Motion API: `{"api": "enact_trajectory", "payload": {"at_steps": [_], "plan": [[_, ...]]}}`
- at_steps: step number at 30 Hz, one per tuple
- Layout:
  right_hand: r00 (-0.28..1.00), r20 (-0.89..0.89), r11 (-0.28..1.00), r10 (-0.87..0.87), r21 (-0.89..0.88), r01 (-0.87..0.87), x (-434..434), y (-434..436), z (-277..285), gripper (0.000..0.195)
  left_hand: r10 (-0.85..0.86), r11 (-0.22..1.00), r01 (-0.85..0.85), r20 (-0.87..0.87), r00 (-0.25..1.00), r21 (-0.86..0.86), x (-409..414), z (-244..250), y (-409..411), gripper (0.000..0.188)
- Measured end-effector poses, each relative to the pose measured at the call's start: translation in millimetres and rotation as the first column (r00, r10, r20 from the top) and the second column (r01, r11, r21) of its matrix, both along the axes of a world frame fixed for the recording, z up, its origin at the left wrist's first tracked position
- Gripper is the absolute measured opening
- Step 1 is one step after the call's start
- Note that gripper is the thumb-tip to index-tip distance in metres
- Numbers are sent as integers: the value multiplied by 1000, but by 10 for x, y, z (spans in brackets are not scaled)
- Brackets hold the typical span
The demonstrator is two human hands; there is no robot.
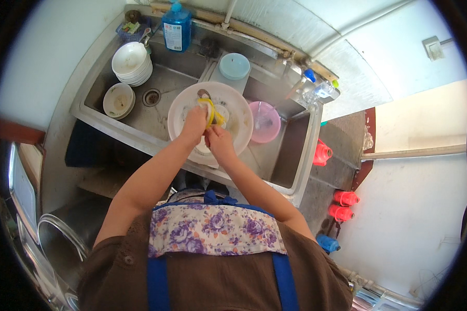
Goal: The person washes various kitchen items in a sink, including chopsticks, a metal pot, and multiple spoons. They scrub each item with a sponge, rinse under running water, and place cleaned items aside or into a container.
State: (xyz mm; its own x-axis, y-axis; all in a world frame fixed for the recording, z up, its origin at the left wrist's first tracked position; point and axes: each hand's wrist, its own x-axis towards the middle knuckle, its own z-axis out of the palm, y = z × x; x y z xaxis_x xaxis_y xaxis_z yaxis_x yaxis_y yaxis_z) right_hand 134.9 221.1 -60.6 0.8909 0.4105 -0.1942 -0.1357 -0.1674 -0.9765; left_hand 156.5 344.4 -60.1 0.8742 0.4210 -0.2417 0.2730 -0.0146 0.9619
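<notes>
Over a large off-white basin [244, 140], my left hand [195, 121] is shut on a yellow and white scrubbing cloth [208, 110]. What looks like the bowl of a metal spoon [203, 94] shows just beyond the cloth, inside the basin. My right hand [220, 143] is close below, its fingertips pinched together by the cloth's lower end. What those fingertips hold is hidden. Pale dishes and cloudy water with dark bits lie in the basin under my hands. The basin rests across the middle of a double steel sink [171, 79].
Left bowl: a stack of white bowls [130, 58], smaller bowls [118, 100] and a drain [151, 97]. Light-blue bowls [234, 66] sit on the divider, a pink basin [265, 122] to the right. Behind stands a blue soap bottle [176, 31]. Red thermos flasks [322, 152] stand on the floor.
</notes>
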Motion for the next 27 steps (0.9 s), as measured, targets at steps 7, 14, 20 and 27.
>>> {"api": "enact_trajectory", "payload": {"at_steps": [7,14,20,27], "plan": [[997,82,1000,-15,19,13,81,-5,57,28,-39,995,43,45,998,-88,58,66,-65,35],[979,188,958,77,-285,-20,466,-319,75,31,-208,970,210,-34,978,123,-35,-67,-64,33],[932,312,939,-182,-227,259,798,-545,141,37,-467,820,435,-3,884,372,-229,-21,-405,31],[832,-25,830,-554,58,555,1401,-1756,81,28,-389,840,336,40,921,427,-509,-412,-104,29]]}}
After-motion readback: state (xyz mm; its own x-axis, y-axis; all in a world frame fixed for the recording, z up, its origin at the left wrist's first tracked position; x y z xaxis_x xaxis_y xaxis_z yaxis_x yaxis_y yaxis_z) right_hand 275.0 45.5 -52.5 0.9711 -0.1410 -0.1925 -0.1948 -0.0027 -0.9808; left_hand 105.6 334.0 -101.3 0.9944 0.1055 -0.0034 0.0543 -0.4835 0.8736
